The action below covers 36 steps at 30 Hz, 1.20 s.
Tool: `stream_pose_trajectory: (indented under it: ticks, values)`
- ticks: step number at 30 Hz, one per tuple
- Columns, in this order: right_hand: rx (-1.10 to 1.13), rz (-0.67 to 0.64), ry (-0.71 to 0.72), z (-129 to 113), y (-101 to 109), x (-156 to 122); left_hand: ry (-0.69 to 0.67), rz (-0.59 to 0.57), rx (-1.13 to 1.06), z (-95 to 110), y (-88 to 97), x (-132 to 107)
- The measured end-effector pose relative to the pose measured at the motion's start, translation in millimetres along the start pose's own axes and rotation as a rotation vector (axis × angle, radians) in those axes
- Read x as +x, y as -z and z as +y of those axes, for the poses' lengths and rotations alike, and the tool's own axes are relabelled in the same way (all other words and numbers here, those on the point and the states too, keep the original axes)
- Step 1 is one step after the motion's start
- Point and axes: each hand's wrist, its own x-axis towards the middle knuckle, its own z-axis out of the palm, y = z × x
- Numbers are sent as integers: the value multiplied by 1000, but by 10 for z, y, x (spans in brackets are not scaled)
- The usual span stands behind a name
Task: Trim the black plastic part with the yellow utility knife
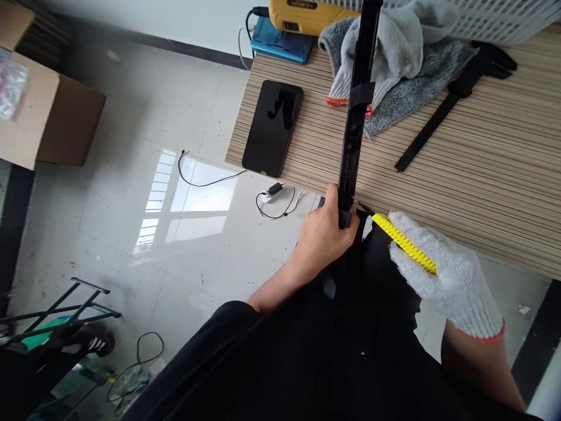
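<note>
The bare left hand [324, 234] is closed around the lower end of a long black strip [357, 111], which rises steeply from the table [482, 175] edge and runs out of the top of the view. The gloved right hand [447, 280] grips a yellow knife [403, 241], its blade tip just beside the strip's lower end, close to the left fingers. Judged step: trimming at that end. A cut here calls for a firm hold on the strip and a blade path directed away from the bare fingers. A phone [272, 127] and grey gloves [403, 47] lie on the table.
</note>
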Motion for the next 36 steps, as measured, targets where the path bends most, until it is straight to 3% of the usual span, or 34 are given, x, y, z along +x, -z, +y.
stream_pose_trajectory:
  ticks: [8, 36]
  values:
    - [-228, -1, -46, -267, -33, -45, -2, -11, 2, 9, 12, -4]
    - [-405, -53, 57, -253, 127, -4, 11, -27, 30, 4, 20, 0]
